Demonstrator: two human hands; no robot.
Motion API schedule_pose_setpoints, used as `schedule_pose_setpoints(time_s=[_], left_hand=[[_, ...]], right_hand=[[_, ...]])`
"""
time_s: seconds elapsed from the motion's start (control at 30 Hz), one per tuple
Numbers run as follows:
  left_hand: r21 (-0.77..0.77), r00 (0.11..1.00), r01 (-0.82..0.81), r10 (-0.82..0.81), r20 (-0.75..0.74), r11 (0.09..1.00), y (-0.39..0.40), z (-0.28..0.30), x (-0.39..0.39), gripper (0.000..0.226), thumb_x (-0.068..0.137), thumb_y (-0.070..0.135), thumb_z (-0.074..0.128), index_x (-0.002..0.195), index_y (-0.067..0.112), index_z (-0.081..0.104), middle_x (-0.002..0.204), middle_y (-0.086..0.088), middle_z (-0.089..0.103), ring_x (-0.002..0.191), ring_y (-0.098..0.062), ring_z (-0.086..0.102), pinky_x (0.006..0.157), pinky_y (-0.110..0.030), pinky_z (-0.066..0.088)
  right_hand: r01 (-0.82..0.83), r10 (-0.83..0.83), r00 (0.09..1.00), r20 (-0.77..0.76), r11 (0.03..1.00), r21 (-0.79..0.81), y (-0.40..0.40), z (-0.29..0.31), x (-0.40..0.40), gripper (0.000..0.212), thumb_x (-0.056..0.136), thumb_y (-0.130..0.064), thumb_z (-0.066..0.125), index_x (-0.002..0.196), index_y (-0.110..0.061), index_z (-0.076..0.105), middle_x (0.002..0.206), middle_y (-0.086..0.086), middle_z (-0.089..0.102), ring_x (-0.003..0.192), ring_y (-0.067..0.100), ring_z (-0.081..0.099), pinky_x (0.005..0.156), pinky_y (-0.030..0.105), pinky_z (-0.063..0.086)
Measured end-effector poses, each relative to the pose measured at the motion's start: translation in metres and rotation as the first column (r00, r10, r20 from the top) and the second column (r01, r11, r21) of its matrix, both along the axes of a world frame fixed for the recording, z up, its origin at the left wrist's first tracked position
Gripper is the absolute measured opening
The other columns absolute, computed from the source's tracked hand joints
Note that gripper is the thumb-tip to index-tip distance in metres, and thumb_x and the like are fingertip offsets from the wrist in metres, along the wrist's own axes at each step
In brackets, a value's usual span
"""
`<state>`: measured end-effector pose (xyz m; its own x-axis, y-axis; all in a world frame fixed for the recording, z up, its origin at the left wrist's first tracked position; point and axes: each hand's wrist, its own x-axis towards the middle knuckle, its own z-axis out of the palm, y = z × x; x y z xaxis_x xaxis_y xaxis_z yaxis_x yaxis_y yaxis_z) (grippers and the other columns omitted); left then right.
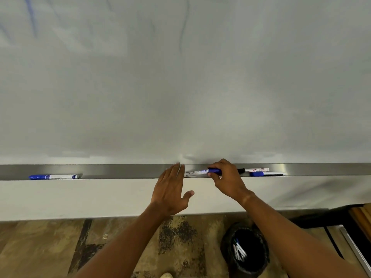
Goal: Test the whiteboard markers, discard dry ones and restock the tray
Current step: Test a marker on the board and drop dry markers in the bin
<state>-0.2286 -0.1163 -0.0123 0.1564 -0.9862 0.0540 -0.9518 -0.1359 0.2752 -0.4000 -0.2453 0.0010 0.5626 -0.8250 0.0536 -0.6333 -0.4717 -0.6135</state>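
Note:
A large whiteboard (180,87) fills the upper view, with a metal tray (120,171) along its lower edge. My right hand (226,182) pinches the blue cap end of a blue-capped marker (197,171) lying in the tray. My left hand (170,191) is open, fingers straight, its fingertips at the tray just left of that marker. A second blue marker (54,176) lies far left in the tray. Two more markers, one black-capped (256,169) and one blue-capped (267,174), lie right of my right hand.
A black bin (246,249) with several discarded markers inside stands on the floor at lower right. The worn wood-pattern floor (50,247) runs below the wall. Dark furniture with wooden slats (357,219) sits at the far right. Faint blue strokes mark the board's top.

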Motion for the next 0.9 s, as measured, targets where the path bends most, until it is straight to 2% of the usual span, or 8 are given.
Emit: schedule_pose_setpoints(time_s=[0.1,0.27,0.4,0.53,0.63,0.7,0.8,0.9], left_hand=[[-0.051,0.995,0.021,-0.026,-0.096,0.998,-0.005,0.005,-0.005,0.083,0.09,0.057,0.043,0.151,0.016,0.004,0.158,-0.003,0.01,0.145,-0.019,0.011,0.116,-0.031,0.009],[-0.09,0.949,0.006,-0.034,-0.315,0.996,-0.005,0.014,-0.021,0.073,0.092,0.045,0.052,0.15,0.022,0.015,0.147,-0.003,0.041,0.13,-0.023,0.042,0.107,-0.036,0.036],[-0.091,0.897,0.007,-0.047,-0.439,0.996,0.007,0.023,-0.04,0.072,0.093,0.035,0.055,0.15,0.024,0.014,0.137,0.001,0.052,0.12,-0.02,0.053,0.101,-0.034,0.043],[-0.067,0.875,0.017,-0.047,-0.482,0.998,0.025,0.027,-0.059,0.078,0.093,0.028,0.055,0.15,0.029,0.002,0.128,0.003,0.06,0.11,-0.02,0.06,0.097,-0.039,0.048],[-0.099,0.917,-0.065,0.02,-0.398,0.993,0.043,0.029,-0.067,0.08,0.092,0.032,0.053,0.149,0.029,-0.004,0.128,0.003,0.06,0.11,-0.017,0.061,0.095,-0.038,0.049],[-0.162,0.952,-0.129,0.076,-0.297,0.978,0.052,0.034,-0.067,0.079,0.092,0.031,0.055,0.15,0.027,0.001,0.132,0.001,0.056,0.113,-0.017,0.058,0.093,-0.035,0.05],[-0.213,0.997,-0.068,0.057,-0.056,0.975,0.068,0.045,-0.072,0.072,0.087,0.025,0.065,0.148,0.026,0.025,0.139,-0.004,0.047,0.117,-0.022,0.054,0.091,-0.032,0.049],[-0.229,0.994,0.049,-0.024,0.111,0.972,0.08,0.049,-0.075,0.056,0.075,0.018,0.079,0.126,0.019,0.056,0.128,-0.009,0.058,0.107,-0.027,0.061,0.081,-0.037,0.054]], right_hand=[[0.03,-0.033,0.992,0.123,0.999,0.022,0.01,0.011,0.0,0.024,0.083,-0.015,0.073,0.106,-0.015,0.07,0.096,-0.003,0.059,0.086,0.009,0.057,0.075,0.005,0.043],[0.015,-0.069,0.948,0.311,0.985,0.172,0.027,0.028,-0.002,0.032,0.08,-0.014,0.076,0.111,-0.017,0.066,0.105,-0.004,0.065,0.093,0.01,0.064,0.083,0.012,0.05],[-0.001,-0.121,0.897,0.425,0.961,0.275,0.043,0.04,-0.002,0.043,0.08,-0.01,0.075,0.118,-0.023,0.061,0.103,-0.004,0.066,0.087,0.009,0.068,0.079,0.015,0.052],[-0.06,-0.128,0.867,0.481,0.933,0.355,0.061,0.046,-0.003,0.049,0.08,-0.01,0.075,0.12,-0.027,0.053,0.097,-0.005,0.071,0.087,0.01,0.069,0.075,0.018,0.054],[-0.128,-0.084,0.87,0.486,0.913,0.387,0.074,0.05,-0.013,0.049,0.082,-0.009,0.072,0.121,-0.027,0.047,0.094,-0.002,0.073,0.088,0.013,0.069,0.081,0.025,0.055],[-0.18,-0.031,0.889,0.457,0.894,0.411,0.081,0.051,-0.021,0.049,0.086,-0.004,0.067,0.121,-0.027,0.043,0.098,-0.001,0.073,0.09,0.013,0.069,0.082,0.027,0.055],[-0.247,0.057,0.914,0.402,0.865,0.438,0.098,0.055,-0.036,0.045,0.091,-0.002,0.059,0.121,-0.029,0.039,0.105,-0.002,0.071,0.093,0.011,0.068,0.075,0.022,0.055],[-0.308,0.169,0.923,0.347,0.864,0.399,0.111,0.055,-0.047,0.041,0.093,-0.005,0.057,0.119,-0.029,0.038,0.104,-0.002,0.072,0.091,0.01,0.066,0.074,0.022,0.054]])
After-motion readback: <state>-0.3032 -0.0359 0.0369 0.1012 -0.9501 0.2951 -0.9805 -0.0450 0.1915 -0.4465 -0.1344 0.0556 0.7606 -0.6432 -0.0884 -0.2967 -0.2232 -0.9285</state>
